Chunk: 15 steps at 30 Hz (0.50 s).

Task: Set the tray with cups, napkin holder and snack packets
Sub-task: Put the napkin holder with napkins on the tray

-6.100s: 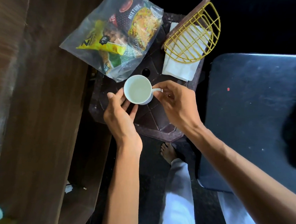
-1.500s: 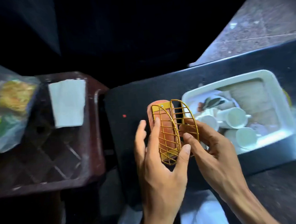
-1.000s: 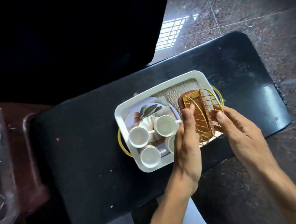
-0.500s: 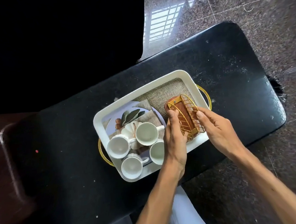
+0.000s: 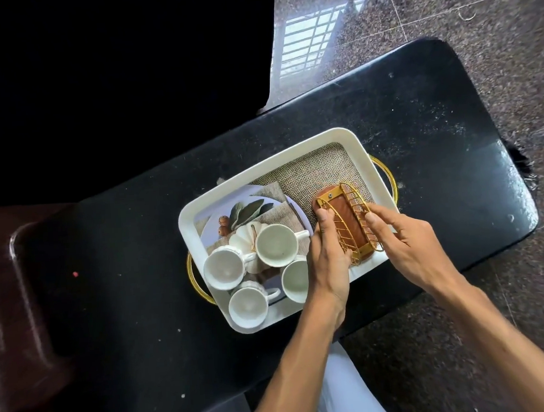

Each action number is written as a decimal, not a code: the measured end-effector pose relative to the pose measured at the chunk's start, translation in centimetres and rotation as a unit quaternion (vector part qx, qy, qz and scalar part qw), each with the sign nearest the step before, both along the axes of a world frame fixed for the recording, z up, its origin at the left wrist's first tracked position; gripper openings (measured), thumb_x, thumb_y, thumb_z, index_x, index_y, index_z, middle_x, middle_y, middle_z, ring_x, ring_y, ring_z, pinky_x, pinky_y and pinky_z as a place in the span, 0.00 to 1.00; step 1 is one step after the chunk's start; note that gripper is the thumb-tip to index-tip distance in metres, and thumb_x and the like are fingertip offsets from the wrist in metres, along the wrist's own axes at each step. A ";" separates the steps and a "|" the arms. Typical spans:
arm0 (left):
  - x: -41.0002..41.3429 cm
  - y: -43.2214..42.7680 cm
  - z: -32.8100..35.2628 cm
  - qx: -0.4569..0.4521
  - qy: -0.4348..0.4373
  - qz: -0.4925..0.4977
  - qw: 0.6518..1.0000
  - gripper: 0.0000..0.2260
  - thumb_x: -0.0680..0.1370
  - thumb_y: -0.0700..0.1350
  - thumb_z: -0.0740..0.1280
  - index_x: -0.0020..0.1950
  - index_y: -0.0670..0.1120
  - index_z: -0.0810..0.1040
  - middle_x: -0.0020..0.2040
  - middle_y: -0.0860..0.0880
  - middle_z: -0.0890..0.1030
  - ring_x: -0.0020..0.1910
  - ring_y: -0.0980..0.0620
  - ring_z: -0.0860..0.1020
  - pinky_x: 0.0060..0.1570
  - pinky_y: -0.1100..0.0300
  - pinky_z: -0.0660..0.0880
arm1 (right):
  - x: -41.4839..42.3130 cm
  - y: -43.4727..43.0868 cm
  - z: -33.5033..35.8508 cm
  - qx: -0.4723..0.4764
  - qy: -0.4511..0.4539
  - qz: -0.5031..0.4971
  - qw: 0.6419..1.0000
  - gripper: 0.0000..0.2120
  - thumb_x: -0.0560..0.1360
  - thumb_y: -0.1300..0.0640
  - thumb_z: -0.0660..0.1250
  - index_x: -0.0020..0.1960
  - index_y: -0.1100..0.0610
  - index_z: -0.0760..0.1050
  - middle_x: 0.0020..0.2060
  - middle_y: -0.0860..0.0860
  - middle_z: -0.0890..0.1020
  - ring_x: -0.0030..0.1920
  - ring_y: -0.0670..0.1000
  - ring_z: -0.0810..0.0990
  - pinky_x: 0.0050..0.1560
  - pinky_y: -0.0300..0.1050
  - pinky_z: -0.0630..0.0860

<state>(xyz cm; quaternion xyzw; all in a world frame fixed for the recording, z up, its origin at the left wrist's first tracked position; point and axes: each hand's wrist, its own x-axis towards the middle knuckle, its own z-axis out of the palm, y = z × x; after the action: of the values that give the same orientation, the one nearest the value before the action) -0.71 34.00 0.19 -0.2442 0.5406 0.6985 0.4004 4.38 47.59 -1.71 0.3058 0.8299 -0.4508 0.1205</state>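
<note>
A white tray with gold handles lies on a black table. Several white cups stand grouped in the tray's left half. The napkin holder, gold wire on a brown wooden base, stands upright and empty in the tray's right half. My left hand grips its left wire side and my right hand touches its right wire side. No snack packets or napkins are in view.
A dark red plastic stool stands at the left edge beside the table. Speckled stone floor surrounds the table on the right and behind. My white-trousered leg is below the table's near edge.
Both hands have carried the napkin holder from the stool side over the table and set it down in the tray's right half. The view has swung right, off the stool.
</note>
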 end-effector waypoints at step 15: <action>-3.0 -17.9 6.6 -0.074 0.129 0.102 0.984 0.24 0.79 0.59 0.58 0.70 0.51 0.76 0.66 0.51 0.82 0.64 0.57 0.81 0.67 0.58 0.76 | -4.8 -12.2 6.0 0.211 0.114 0.138 0.961 0.19 0.81 0.52 0.65 0.66 0.63 0.77 0.60 0.59 0.80 0.62 0.59 0.76 0.67 0.42 0.68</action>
<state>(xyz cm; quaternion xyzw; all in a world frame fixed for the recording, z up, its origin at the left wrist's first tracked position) -3.75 16.11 6.81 -0.2344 0.6102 0.7194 0.2349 -0.39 35.36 4.27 0.1536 0.9484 -0.2768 0.0186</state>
